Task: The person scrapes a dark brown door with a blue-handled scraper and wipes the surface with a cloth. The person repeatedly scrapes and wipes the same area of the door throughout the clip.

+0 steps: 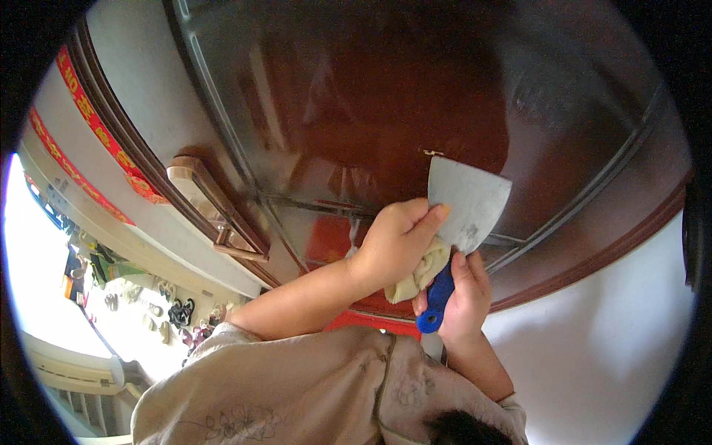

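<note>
My right hand (467,295) is wrapped around the blue handle (436,297) of a putty knife, whose wide metal blade (470,197) points up and away from me. In my left hand (397,239) is a bunched cream cloth (420,275), and its thumb and fingers touch the left side of the blade. Ahead is a glossy dark red-brown door (378,111). A small pale strip of residue (433,152) clings to the door just above the blade's upper left corner; whether the metal touches it I cannot tell.
A bronze-coloured door handle (217,206) sticks out to the left. Red paper strips with gold writing (94,125) hang beyond the door frame (111,105). Several shoes (181,312) lie on the floor at lower left. A white wall (601,317) stands on the right.
</note>
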